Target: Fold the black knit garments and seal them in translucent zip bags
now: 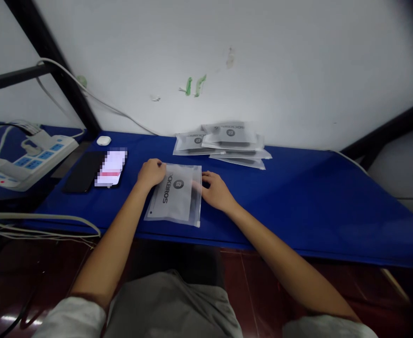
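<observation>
Frame ctr, left hand (151, 173) fingers curled gripping frosted pouch (176, 193) top-left corner, right hand (214, 190) fingers pinching its right edge, pouch stack (224, 144) above

Background: workstation against a white wall

A blue table (315, 197) abuts the white wall (263, 61). Black frame bars (51, 61) cross the wall left of the table; dark reddish floor (248, 281) lies below it.
</observation>
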`<state>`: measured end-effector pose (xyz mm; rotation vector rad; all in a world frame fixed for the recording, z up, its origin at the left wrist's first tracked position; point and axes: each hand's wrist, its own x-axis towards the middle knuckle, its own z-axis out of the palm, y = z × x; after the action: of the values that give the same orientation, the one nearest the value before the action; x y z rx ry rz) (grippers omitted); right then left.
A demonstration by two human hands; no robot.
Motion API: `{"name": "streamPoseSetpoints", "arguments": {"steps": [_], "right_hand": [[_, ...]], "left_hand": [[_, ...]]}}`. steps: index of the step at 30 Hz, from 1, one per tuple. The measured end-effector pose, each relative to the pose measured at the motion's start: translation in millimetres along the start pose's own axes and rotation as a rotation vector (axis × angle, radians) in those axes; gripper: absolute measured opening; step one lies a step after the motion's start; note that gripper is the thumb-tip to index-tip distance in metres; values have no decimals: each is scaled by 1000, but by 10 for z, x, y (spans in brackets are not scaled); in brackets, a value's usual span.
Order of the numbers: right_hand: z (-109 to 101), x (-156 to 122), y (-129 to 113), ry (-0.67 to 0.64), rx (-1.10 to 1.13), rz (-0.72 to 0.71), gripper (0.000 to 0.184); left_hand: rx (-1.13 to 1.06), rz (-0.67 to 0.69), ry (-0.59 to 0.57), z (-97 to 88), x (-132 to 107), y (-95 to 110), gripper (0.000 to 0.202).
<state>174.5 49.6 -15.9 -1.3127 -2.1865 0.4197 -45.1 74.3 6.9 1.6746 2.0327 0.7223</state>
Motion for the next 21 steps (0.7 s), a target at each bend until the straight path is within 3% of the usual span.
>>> {"name": "streamPoseSetpoints", "arguments": {"steps": [3,13,21], "right_hand": [[-11,-10,-58,0,90,85,18],[-77,-23,-139,-38,210,110,14],[-96,-23,-200,-54,336,190,10]], "left_hand": [[-43,-20,-5,30,43,-27,22],[-145,-65,22,3,-36,-12,18],[-81,-27,61,57,-39,-12,20]]}}
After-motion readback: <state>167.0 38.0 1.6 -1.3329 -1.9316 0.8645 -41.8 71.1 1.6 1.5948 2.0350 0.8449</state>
